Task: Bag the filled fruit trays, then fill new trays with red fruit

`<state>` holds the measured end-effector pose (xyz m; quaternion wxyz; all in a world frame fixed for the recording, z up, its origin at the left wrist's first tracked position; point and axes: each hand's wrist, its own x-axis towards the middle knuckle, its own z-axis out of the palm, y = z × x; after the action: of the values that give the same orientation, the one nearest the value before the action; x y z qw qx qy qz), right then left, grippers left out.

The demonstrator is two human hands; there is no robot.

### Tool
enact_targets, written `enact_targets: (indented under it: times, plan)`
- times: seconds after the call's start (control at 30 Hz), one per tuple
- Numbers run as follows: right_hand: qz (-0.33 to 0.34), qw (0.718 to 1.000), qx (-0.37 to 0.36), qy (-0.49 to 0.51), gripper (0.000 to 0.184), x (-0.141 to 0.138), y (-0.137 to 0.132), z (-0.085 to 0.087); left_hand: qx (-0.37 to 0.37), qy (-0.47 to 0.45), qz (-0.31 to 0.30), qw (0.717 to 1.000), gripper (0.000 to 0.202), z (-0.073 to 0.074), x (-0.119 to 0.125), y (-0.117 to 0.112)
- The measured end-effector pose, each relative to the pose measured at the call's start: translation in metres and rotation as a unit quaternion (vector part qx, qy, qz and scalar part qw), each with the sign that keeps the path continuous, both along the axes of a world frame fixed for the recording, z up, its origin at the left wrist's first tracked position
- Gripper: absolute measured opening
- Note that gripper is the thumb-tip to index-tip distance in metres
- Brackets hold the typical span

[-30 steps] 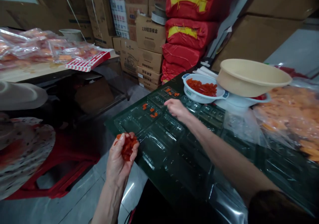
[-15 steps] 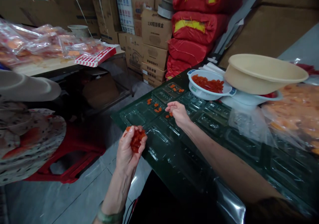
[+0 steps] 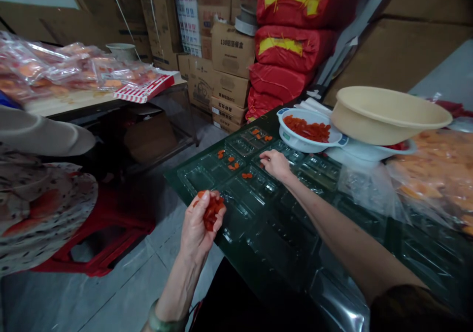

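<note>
My left hand [image 3: 201, 223] is cupped around a handful of orange carrot slices [image 3: 213, 213], just off the near-left edge of the green table [image 3: 173, 177]. Farther right, my right hand [image 3: 276, 164] has its fingertips pinched over a clear plastic tray; a bit of orange shows at the tips. Several clear trays [image 3: 195, 177] cover the tabletop. Small groups of carrot slices [image 3: 247, 176] lie in some of them, left of and beyond my right hand. A white-blue bowl [image 3: 295, 142] behind that hand holds more slices.
A cream basin [image 3: 388, 120] rests on another white bowl [image 3: 369, 152]. Bagged orange food [image 3: 439, 164] lies at right. On the left, a person's pale sleeve [image 3: 44, 130] shows by a red stool [image 3: 111, 243]. Packets [image 3: 74, 68] cover another table; cardboard boxes [image 3: 232, 51] and red bundles [image 3: 291, 51] stand behind.
My right hand has moved right, away from carrot slices that now lie uncovered in a tray. My left hand, still holding its handful, appears slightly lower and farther right.
</note>
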<state>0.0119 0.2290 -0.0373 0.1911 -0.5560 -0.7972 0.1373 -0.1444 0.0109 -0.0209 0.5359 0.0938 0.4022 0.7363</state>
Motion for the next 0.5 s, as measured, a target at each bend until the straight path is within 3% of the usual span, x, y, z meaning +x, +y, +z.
enact_targets:
  times: [0.27,0.5]
  plan:
    - [0.158,0.970,-0.050,-0.176,0.023,-0.001,0.014,0.008,-0.014,0.001,-0.002,1.000,0.031,0.000,-0.001,0.003]
    - [0.110,0.976,0.028,-0.187,0.019,0.014,-0.019,0.028,-0.001,-0.004,-0.039,0.999,0.030,0.000,0.012,0.006]
